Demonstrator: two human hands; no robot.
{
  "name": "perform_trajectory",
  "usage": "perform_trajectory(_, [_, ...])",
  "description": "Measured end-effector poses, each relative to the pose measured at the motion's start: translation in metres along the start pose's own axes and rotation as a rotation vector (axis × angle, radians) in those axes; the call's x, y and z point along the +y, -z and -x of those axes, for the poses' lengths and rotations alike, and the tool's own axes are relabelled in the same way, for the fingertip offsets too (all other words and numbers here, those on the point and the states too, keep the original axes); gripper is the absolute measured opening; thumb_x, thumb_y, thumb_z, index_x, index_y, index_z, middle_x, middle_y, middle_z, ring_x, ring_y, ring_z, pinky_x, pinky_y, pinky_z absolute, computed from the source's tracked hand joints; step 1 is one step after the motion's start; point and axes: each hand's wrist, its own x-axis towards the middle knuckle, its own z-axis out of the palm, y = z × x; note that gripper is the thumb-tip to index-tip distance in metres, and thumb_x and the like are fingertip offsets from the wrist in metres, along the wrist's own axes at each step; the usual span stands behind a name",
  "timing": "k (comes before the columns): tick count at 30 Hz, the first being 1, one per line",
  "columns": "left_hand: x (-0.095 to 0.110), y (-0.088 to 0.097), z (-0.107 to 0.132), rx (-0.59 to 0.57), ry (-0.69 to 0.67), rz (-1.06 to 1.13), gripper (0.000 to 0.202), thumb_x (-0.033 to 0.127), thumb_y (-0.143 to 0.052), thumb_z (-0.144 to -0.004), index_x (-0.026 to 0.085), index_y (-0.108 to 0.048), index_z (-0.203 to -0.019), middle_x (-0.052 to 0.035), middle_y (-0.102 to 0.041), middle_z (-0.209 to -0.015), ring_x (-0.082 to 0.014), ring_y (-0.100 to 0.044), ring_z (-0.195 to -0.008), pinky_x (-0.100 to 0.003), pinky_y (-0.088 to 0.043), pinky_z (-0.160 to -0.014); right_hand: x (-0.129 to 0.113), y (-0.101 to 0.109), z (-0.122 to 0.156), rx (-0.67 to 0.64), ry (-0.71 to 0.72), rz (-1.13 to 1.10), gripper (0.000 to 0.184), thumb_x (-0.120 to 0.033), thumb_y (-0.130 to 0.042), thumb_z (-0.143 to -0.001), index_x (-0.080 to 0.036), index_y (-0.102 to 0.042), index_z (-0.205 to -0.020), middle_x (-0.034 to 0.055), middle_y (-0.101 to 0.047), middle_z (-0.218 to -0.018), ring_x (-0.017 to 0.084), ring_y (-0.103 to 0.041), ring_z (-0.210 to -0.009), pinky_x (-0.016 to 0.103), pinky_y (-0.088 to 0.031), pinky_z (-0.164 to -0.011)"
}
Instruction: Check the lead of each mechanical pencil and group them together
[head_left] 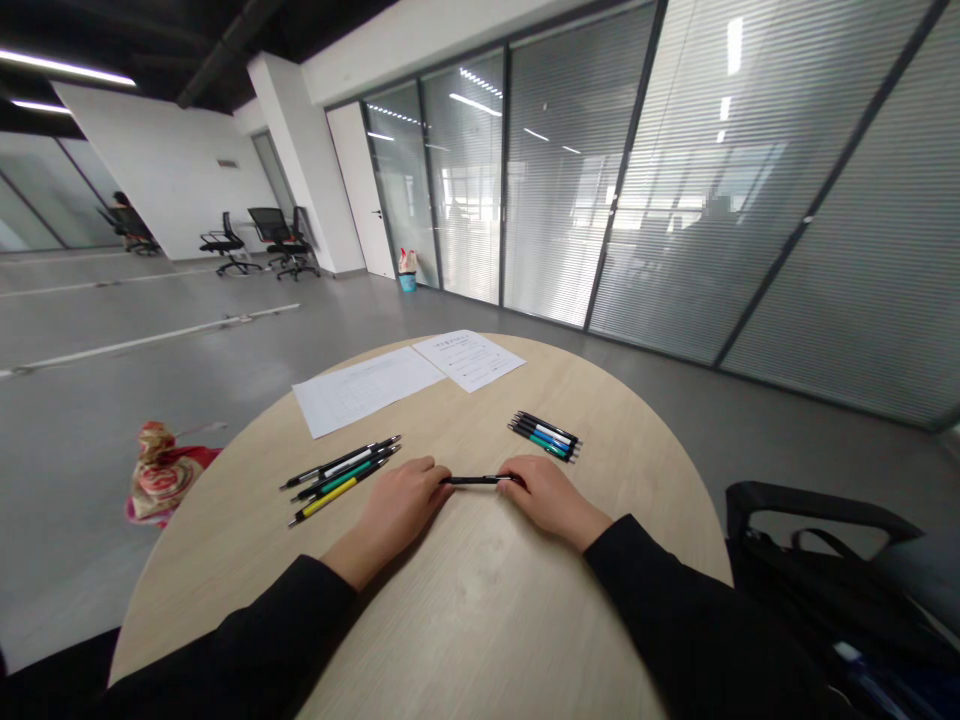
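Observation:
A slim black pen (pixel 474 480) lies crosswise between my two hands, just at or above the tabletop. My left hand (pixel 405 505) pinches its left end, and my right hand (pixel 544 495) grips the right end; both tips are hidden by fingers. Left of my left hand is a loose group of longer pens (pixel 346 467) with black, white, green and yellow barrels. Beyond my right hand sits a tidy row of shorter click pens (pixel 546 436) in black, white, blue and green.
The round wooden table (pixel 480 620) carries two printed sheets, a left one (pixel 367 385) and a right one (pixel 472 358), at its far side. A black chair with a bag (pixel 832 560) stands at the right edge. A red and gold bag (pixel 161 475) is on the floor at left.

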Motion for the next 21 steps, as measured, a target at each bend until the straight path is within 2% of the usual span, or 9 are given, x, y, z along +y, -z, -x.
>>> perform_trajectory(13, [-0.009,-0.002,0.001,0.063,-0.017,0.129,0.03,0.035,-0.047,-0.101,0.019,-0.072,-0.097,-0.0082,-0.067,-0.09,-0.0212,-0.064,-0.082,-0.031,-0.047,-0.073,0.014,0.006,-0.002,0.076,-0.018,-0.035,0.013,-0.019,-0.061,-0.094,-0.018,-0.073,-0.097,0.0064,-0.074,-0.097,0.02,-0.066,-0.091,0.031,-0.046,-0.083])
perform_trajectory(21, [-0.012,-0.003,0.001,0.075,-0.003,0.168,0.029,0.034,-0.045,-0.1,0.018,-0.068,-0.097,-0.0084,-0.067,-0.093,-0.0224,-0.063,-0.084,-0.033,-0.048,-0.075,0.018,0.006,-0.002,0.106,-0.018,-0.069,0.013,-0.015,-0.061,-0.092,-0.018,-0.073,-0.097,0.0063,-0.074,-0.098,0.02,-0.066,-0.091,0.032,-0.047,-0.084])
